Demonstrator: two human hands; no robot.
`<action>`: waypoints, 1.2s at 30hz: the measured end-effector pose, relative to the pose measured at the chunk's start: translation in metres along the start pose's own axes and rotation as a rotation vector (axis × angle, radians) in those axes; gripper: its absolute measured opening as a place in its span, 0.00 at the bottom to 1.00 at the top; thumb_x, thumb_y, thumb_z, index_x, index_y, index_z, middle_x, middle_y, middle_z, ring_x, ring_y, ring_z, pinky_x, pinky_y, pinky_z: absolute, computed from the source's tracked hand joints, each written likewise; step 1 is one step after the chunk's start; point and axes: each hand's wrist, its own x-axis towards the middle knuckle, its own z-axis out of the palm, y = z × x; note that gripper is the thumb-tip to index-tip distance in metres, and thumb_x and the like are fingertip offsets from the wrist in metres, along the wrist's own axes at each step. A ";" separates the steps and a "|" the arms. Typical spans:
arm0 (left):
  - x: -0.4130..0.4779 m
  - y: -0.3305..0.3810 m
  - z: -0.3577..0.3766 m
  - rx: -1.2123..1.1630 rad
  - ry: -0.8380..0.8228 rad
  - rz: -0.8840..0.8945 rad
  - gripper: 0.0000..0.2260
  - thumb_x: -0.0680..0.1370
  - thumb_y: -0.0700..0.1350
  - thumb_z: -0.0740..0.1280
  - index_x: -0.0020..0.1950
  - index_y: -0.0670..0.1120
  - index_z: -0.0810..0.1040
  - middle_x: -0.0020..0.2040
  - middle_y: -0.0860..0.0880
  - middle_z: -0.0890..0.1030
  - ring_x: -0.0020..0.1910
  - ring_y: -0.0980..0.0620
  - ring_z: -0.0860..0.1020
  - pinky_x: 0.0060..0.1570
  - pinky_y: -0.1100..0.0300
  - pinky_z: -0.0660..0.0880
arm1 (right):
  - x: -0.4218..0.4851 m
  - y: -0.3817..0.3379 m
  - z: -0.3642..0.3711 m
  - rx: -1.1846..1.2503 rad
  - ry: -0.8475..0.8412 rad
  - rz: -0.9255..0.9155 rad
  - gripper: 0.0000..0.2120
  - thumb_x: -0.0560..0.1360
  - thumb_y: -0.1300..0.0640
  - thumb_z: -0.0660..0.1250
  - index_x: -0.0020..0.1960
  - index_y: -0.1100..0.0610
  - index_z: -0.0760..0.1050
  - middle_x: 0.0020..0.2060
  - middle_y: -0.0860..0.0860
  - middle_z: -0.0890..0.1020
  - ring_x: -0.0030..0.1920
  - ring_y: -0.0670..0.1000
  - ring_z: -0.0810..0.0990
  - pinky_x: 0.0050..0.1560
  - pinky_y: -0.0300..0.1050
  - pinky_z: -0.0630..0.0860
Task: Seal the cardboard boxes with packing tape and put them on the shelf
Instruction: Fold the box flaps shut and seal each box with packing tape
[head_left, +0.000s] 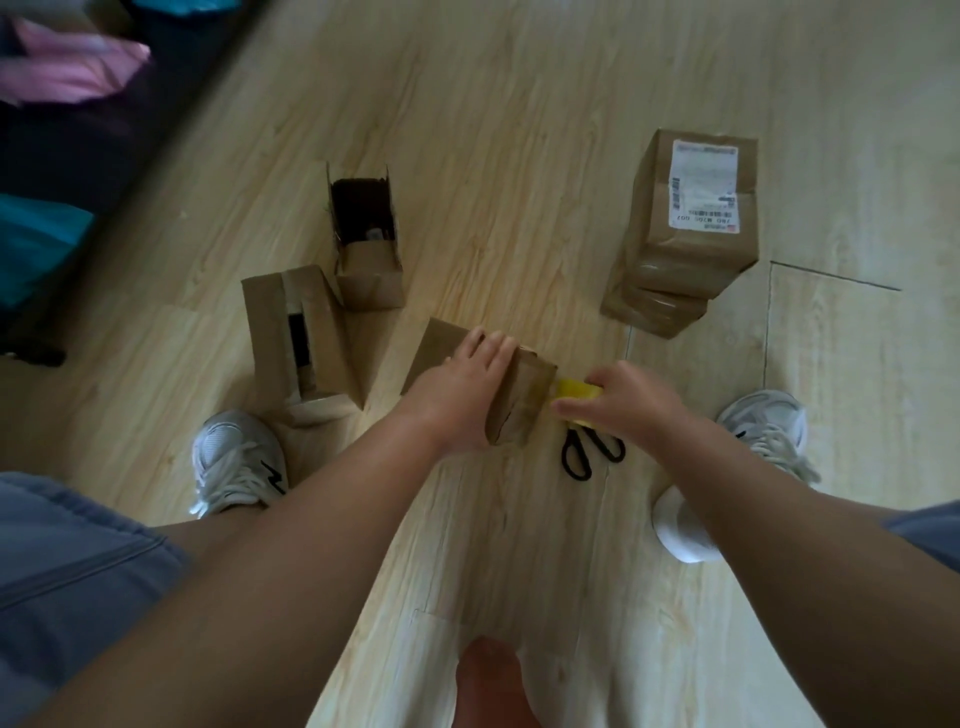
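Two hands meet at the box (519, 410) on the floor (519, 156): your left hand (467, 387) lies flat-fingered on top; your right hand (626, 402) grips the yellow tape roll (574, 388) against its right end.

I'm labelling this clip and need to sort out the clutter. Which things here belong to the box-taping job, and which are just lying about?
Job in hand:
box under the left hand
yellow tape roll in the right hand
scissors on the floor
nearer open box
farther open box
stack of closed boxes

Lying about:
pink cloth, upper left
teal cloth, left edge
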 end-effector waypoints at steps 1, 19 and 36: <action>-0.002 0.003 -0.001 -0.018 0.009 0.010 0.50 0.73 0.53 0.73 0.81 0.48 0.39 0.81 0.52 0.42 0.80 0.50 0.39 0.70 0.50 0.67 | -0.002 0.005 0.000 -0.006 0.001 0.016 0.20 0.73 0.36 0.70 0.42 0.54 0.78 0.37 0.53 0.81 0.34 0.50 0.78 0.35 0.44 0.72; -0.006 0.015 0.013 -0.302 0.060 -0.027 0.57 0.65 0.52 0.81 0.81 0.51 0.45 0.81 0.53 0.48 0.80 0.52 0.47 0.74 0.53 0.63 | 0.003 0.007 -0.010 -0.219 0.071 0.085 0.25 0.76 0.34 0.63 0.46 0.56 0.80 0.38 0.52 0.81 0.39 0.52 0.81 0.39 0.47 0.76; -0.014 -0.041 -0.005 -0.751 -0.242 -0.269 0.61 0.64 0.44 0.83 0.78 0.68 0.39 0.80 0.54 0.47 0.78 0.45 0.55 0.72 0.45 0.64 | 0.014 -0.040 -0.008 -0.024 0.091 0.026 0.26 0.73 0.35 0.69 0.39 0.59 0.77 0.30 0.51 0.72 0.30 0.49 0.70 0.31 0.44 0.64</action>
